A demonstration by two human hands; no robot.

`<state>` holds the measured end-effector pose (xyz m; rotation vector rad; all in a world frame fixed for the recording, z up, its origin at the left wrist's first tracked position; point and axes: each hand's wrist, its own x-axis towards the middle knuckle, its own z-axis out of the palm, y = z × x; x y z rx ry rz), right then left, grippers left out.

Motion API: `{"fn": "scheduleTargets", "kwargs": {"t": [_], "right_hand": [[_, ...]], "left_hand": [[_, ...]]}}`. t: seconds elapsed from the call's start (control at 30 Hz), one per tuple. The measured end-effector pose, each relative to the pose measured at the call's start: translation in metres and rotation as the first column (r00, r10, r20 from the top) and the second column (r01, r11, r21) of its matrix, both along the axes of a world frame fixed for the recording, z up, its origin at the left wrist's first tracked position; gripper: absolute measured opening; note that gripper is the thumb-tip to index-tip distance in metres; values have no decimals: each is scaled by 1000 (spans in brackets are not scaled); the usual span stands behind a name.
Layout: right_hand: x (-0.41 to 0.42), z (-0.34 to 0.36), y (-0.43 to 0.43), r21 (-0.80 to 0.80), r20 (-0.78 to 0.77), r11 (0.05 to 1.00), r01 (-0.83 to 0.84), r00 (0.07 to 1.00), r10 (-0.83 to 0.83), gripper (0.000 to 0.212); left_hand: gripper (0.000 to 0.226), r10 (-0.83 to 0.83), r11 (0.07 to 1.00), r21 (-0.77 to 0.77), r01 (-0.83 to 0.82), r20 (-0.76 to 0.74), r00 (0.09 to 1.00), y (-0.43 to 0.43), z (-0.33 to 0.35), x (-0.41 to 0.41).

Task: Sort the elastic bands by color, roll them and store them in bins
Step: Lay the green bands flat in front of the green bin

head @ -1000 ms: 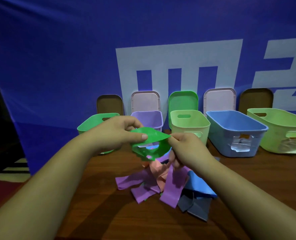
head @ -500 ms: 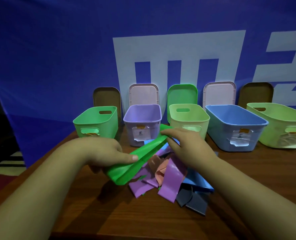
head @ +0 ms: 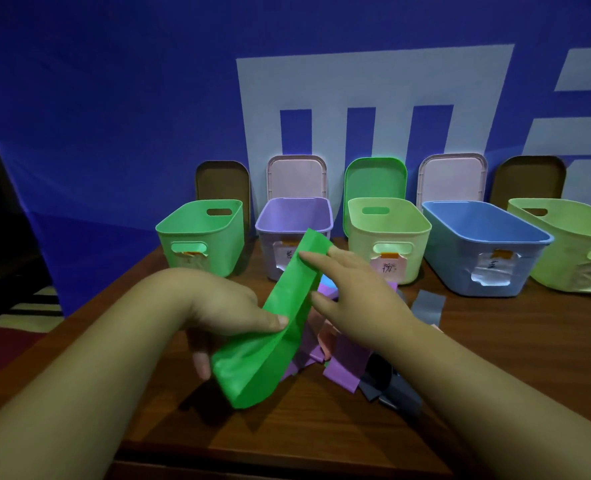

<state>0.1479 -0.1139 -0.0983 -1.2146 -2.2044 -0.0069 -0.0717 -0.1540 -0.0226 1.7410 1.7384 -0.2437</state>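
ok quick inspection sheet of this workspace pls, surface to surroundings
surface: brown wooden table, bands heaped mid-table
job's things: green elastic band held flat above a pile of purple, pink, blue and grey bands; green bin, purple bin, pale green bin, blue bin and yellow-green bin in a row, all open
clutter: five lids leaning behind the bins
grippers: left hand pinches the band's near end; right hand pinches its far end
cables: nothing seen
surroundings: blue backdrop with white shapes
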Motion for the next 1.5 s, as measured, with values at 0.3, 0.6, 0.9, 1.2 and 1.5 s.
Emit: {"fn": "scheduleTargets", "kwargs": {"t": [0.3,0.6,0.9,1.2,1.5], "right_hand": [[1,-11,3,-276,-367,954,-119,930,10,39],[-2,-13,2,-380,-476,910,-165,878,-39,28],[-3,-4,-8,-343,-415,926,-156,910,0,27],[4,38,-12,-178,-436,971,-160,897,68,32],[6,134,-17,-88,-574,982,-165,815,85,12]], "left_hand": [[43,38,966,247,-76,156,987,14,-29,-8],[30,-335,507,862,-13,211,918,23,-41,-1],[18,-377,494,869,20,193,906,19,-28,-7],[16,-391,373,925,-66,221,893,18,63,-4],[13,-372,318,946,-61,183,910,11,129,16]]}}
